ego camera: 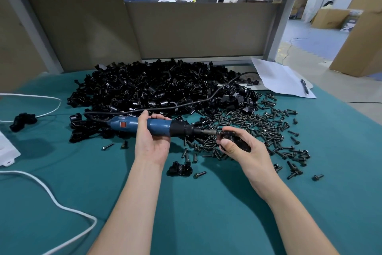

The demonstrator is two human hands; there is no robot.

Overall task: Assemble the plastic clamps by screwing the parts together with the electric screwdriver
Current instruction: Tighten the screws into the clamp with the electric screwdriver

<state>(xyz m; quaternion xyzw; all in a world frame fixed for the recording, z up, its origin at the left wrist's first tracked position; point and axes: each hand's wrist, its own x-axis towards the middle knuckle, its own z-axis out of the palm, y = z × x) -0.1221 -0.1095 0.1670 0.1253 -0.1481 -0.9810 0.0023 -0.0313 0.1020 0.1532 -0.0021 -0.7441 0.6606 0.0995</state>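
- Plastic clamp (237,141): it is held in the right hand (248,151), with the thumb curled over its near face and the other fingers wrapped behind it. It is held just above the table, at the near edge of the loose screws.
- Left hand (152,141): the palm is turned up, and the fingers and thumb are closed round the blue barrel of the electric screwdriver (159,127).
- The screwdriver lies about level, nose to the right. Its metal bit (208,131) reaches the clamp at the right hand's fingertips. Whether it sits on a screw head I cannot tell.
- A black cord (186,104) runs from the tool's rear end across the pile towards the back right.
- Just near of the hands, a single clamp part (179,169) lies on the cloth with one screw (199,174) beside it.
- Screws (268,122) are scattered thickly to the right, behind and around the right hand.
- A large heap of black clamp parts (161,87) fills the middle of the table behind the tool.
- The green table cloth (206,223) also carries a white cord (62,205) at left and a sheet of paper (279,79) with a pen (305,87) at back right.
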